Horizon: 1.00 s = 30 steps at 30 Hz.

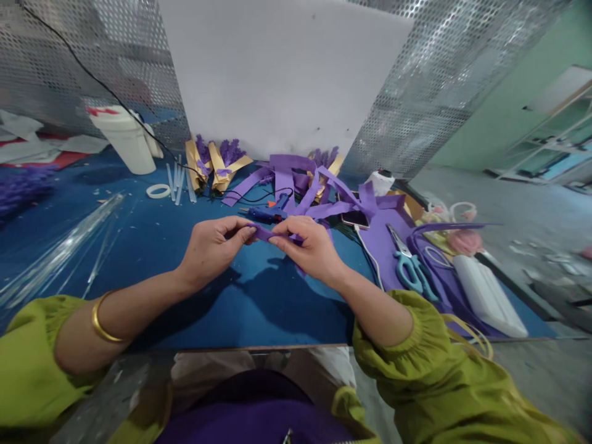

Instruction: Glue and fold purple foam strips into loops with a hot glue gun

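Observation:
Between my two hands a short purple strip [263, 232] is stretched above the blue table [222, 314]. My left hand [217, 246] pinches its left end between thumb and fingers. The other end is pinched by my right hand [309, 246], and part of the strip hangs below that hand. Just beyond my fingertips lies a blue glue gun [268, 211] with its nozzle pointing left. Behind it more purple strips [289, 169] are heaped loosely, with small purple flower bouquets [226, 163] in tan wrapping at the back.
To the right are teal-handled scissors [411, 268] on purple sheets, a phone [355, 218] with a white cable, and a white pack [488, 296]. Glue sticks [179, 182], a tape ring [158, 191], a white container [127, 139] and clear wrappers [69, 246] lie left. A white board [287, 74] stands behind.

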{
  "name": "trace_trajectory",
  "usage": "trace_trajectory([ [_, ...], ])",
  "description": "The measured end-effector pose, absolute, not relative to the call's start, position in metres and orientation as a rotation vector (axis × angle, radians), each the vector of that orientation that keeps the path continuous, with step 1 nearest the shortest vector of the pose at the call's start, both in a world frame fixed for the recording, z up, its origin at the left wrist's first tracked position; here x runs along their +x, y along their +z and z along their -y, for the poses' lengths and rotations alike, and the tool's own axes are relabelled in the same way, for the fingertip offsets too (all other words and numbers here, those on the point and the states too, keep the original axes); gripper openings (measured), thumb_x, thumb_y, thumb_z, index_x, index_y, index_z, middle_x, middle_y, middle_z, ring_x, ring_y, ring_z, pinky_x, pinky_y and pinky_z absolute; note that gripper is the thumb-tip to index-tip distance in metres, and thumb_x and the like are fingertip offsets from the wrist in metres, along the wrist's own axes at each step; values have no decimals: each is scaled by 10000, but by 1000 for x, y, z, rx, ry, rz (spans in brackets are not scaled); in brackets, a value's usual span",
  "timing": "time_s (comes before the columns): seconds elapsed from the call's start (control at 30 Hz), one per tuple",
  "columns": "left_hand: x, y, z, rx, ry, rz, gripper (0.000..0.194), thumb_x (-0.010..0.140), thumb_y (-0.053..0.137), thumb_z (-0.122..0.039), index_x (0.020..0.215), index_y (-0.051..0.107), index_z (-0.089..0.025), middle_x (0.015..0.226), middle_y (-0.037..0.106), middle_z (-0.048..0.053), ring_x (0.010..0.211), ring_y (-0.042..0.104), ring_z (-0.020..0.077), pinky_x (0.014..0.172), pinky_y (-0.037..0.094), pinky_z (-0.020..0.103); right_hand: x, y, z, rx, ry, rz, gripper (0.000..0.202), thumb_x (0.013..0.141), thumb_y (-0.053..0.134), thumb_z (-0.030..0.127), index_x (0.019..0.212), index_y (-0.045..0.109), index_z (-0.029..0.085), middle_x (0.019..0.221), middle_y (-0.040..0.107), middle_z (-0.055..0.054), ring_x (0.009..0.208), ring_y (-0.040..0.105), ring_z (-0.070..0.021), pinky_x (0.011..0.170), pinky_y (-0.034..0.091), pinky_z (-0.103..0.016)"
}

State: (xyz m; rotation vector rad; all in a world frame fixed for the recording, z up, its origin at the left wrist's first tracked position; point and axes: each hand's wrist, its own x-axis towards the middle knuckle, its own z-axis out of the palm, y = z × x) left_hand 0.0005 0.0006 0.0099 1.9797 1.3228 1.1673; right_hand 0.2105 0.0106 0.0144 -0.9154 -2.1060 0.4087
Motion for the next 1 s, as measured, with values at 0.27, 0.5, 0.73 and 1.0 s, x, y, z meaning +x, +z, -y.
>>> trace_trajectory([
  [0.27,4,-2,1,2315,1361,-1321,255,935,582,-360,926,790,-214,901,804,27,827,741,196,791,535,264,206,12,-7,-716,349,2151,69,933,648,233,890,701,230,837,750,0,804,663,-149,887,425,-324],
  [0.5,4,-2,3,2330,1262,-1145,231,926,600,-306,935,798,-188,902,806,43,806,753,202,751,541,264,200,11,-3,-1043,487,1984,113,833,745,260,887,651,228,717,728,36,709,655,-151,831,456,-315],
  [0.73,5,5,7,2146,1132,-1080,262,922,621,-367,920,802,-178,861,803,25,771,739,184,723,530,239,203,12,-4,-1009,451,2010,58,806,750,181,791,706,217,694,734,31,677,640,-136,850,443,-312],
  [1.0,1,5,6,2202,1075,-1130,213,927,623,-343,866,768,-199,755,770,-12,676,686,141,630,451,223,202,12,-3,-930,630,2002,64,852,681,186,807,723,204,734,732,15,688,636,-135,663,442,-244],
])
